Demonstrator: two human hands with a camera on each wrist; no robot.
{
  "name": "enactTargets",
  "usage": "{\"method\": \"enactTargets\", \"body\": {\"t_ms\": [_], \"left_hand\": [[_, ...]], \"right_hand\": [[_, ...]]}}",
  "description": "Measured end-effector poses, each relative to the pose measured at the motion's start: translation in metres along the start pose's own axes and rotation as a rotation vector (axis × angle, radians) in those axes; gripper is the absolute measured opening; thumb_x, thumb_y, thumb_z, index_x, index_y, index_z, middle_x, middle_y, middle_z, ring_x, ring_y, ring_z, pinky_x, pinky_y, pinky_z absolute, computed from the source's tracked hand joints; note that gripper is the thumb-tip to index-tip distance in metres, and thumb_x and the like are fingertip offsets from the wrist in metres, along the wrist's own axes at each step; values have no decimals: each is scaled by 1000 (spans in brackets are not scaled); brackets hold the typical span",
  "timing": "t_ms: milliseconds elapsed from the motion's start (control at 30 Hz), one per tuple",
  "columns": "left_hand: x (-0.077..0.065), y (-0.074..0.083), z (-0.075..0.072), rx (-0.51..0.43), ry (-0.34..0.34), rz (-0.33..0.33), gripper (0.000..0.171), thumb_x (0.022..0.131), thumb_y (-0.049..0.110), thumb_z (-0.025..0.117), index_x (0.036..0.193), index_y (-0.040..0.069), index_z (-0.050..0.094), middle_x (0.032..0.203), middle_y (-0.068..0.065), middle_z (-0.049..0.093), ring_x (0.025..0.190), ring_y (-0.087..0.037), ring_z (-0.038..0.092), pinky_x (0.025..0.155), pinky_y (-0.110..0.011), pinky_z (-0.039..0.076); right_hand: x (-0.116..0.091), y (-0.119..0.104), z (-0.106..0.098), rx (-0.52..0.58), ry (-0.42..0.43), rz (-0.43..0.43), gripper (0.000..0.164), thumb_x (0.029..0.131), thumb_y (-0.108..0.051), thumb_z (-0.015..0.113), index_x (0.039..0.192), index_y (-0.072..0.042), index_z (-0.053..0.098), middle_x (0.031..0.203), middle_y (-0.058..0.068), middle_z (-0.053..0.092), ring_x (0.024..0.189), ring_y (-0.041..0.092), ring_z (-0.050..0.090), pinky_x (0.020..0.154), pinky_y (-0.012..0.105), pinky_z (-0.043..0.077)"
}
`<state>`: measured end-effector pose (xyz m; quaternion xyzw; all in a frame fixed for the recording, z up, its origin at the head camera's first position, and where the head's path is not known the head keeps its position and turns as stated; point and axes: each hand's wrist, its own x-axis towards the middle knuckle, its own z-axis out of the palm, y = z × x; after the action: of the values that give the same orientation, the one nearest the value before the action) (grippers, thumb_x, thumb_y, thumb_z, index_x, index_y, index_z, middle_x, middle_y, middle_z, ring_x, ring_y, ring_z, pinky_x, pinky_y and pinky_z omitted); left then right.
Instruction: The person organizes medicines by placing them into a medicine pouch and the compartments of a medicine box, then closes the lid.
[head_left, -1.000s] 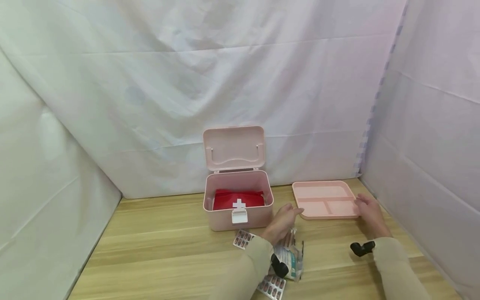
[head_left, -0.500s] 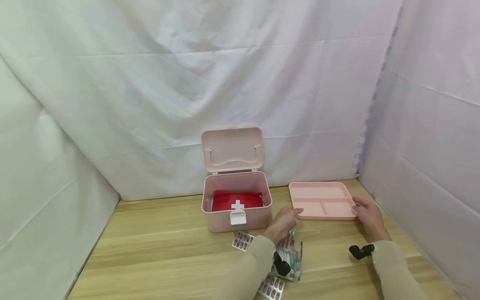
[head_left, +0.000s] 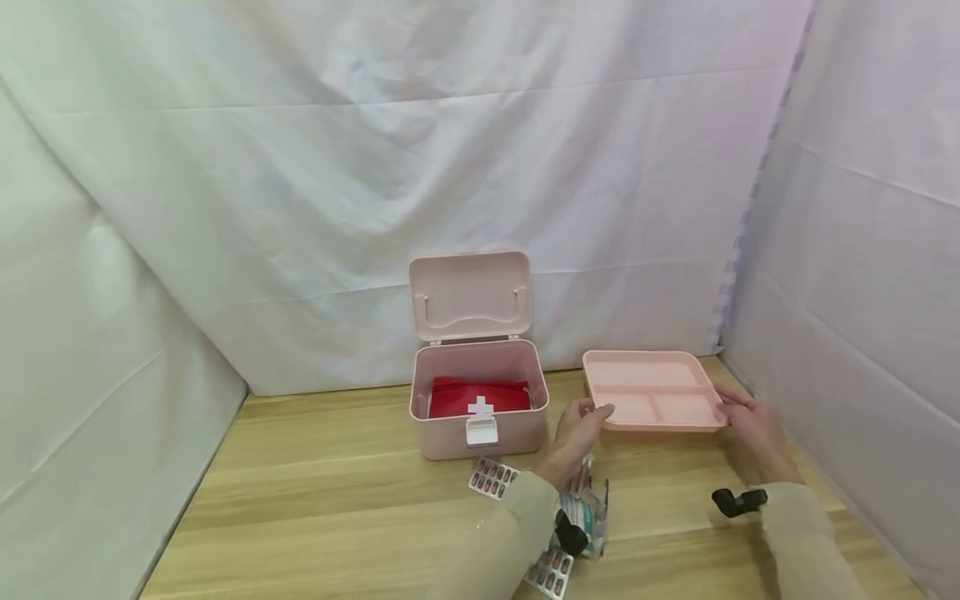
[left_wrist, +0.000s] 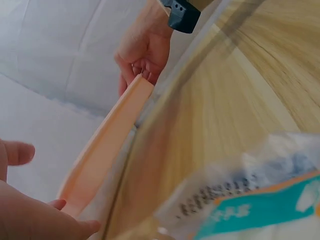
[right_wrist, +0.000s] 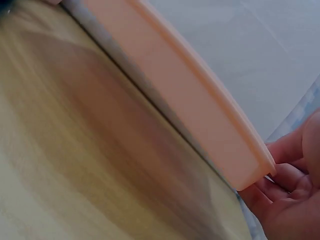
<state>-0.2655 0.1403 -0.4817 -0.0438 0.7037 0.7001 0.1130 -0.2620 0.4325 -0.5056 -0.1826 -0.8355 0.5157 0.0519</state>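
Observation:
Both hands hold a pink divided tray (head_left: 651, 377) by its two ends, raised just off the table. My left hand (head_left: 577, 436) grips the left front corner, thumb over the rim. At the right end, my right hand (head_left: 752, 429) pinches the edge; in the right wrist view the fingers (right_wrist: 287, 187) curl beneath that corner. Three compartments show in the tray, with nothing in them. Left of it stands a pink first-aid box (head_left: 480, 442), its lid (head_left: 471, 296) up and a red pouch (head_left: 457, 398) inside.
Blister packs of capsules (head_left: 491, 478) (head_left: 551, 573) lie in front of the box. A plastic packet with a teal label (head_left: 583, 515) lies partly under the left forearm. White cloth (head_left: 315, 192) hangs at the back and sides of the wooden table (head_left: 322, 500).
The tray has risen off the table and shifted slightly away and right, with both hands holding its ends. The box and packs stay in place.

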Motion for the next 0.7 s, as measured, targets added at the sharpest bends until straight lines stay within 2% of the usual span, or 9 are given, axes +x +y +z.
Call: {"method": "enactTargets", "body": {"t_ms": [100,167,267,333,367,433,500,567,700], "left_hand": [[-8,12,0,33,64,52,32,91,33,70,115,13,61,125,-9,62,121,-29,57,101,-46,48],[-14,20,-4,56,86,95,25,92,31,69,108,15,61,119,-6,66,116,-26,61,96,-43,52],[-20,30,-14,78,87,190,18,92,27,70,100,12,62,106,-5,68,103,-22,66,87,-39,57],[-24,37,-22,69,78,262,16,91,22,72,95,9,63,99,-5,68,96,-19,68,81,-34,58],[-25,41,-26,53,76,293,16,89,19,73,93,7,64,97,-4,68,93,-18,68,79,-31,58],[-29,50,-35,15,69,349,16,87,14,75,92,3,64,94,-6,68,91,-18,70,77,-29,59],[-32,59,-45,-15,59,383,20,84,9,76,97,1,63,96,-8,69,92,-19,70,76,-28,59],[-36,66,-57,-36,41,383,29,84,7,76,107,1,60,100,-11,69,94,-20,70,78,-31,59],[-38,81,-86,22,2,351,53,88,13,73,135,9,49,105,-13,67,90,-19,70,75,-34,60]], "right_hand": [[-4,-8,-5,15,-9,-37,56,102,-37,50,149,-8,43,156,17,35,104,-8,46,76,9,42],[-6,-13,-6,65,-12,-44,57,101,-38,54,148,-8,46,153,9,42,100,-10,47,76,8,44],[-8,-21,-5,222,-34,-71,52,98,-31,62,143,-7,52,129,-10,61,93,-12,53,75,9,48],[-10,-28,-4,338,-56,-87,46,96,-26,66,138,-9,59,111,-23,63,88,-11,58,72,10,50],[-11,-32,-3,387,-68,-101,44,95,-23,68,135,-9,61,104,-27,64,86,-10,60,72,11,51],[-14,-41,-1,462,-96,-127,40,94,-21,70,132,-10,64,98,-28,66,86,-8,63,71,12,52],[-18,-51,1,498,-122,-163,38,94,-20,70,130,-9,66,100,-25,68,88,-7,64,72,12,53],[-22,-62,4,517,-141,-190,38,94,-19,70,130,-9,66,105,-24,67,91,-6,65,74,12,53],[-31,-85,12,538,-191,-231,41,93,-17,70,132,-4,63,110,-19,67,95,-4,66,77,13,54]]}}
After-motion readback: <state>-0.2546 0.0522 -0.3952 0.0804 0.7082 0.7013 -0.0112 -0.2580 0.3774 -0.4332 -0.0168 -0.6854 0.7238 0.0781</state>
